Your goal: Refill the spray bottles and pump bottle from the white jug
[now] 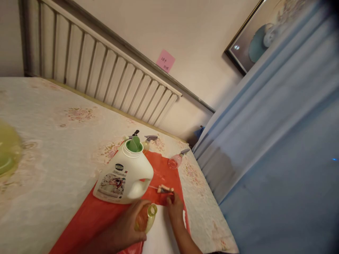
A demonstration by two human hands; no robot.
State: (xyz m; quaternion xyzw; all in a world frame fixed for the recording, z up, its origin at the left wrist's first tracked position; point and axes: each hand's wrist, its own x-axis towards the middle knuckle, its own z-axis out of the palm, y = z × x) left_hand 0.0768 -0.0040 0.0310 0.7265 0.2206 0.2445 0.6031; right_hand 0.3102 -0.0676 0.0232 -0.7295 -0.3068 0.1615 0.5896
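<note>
My left hand (132,220) is wrapped round a small see-through yellow bottle (150,223), tilted, with its neck uncovered. My right hand (174,206) pinches one end of a peach-coloured trigger spray head (164,189), whose thin tube points left toward the jug. Just beyond my left hand stands a big white jug (125,176) with a green spout (134,144) in its uncapped mouth and a printed label on its front. Both hands are over a red cloth (160,164) and a white sheet (157,236).
Behind the jug are a yellowish spray bottle (146,145) and another, partly hidden sprayer (131,137). A pink spray bottle (175,161) stands at the cloth's far right. A yellow translucent bowl (9,150) is at the left edge. A radiator (111,67) and blue curtain (251,151) border the table.
</note>
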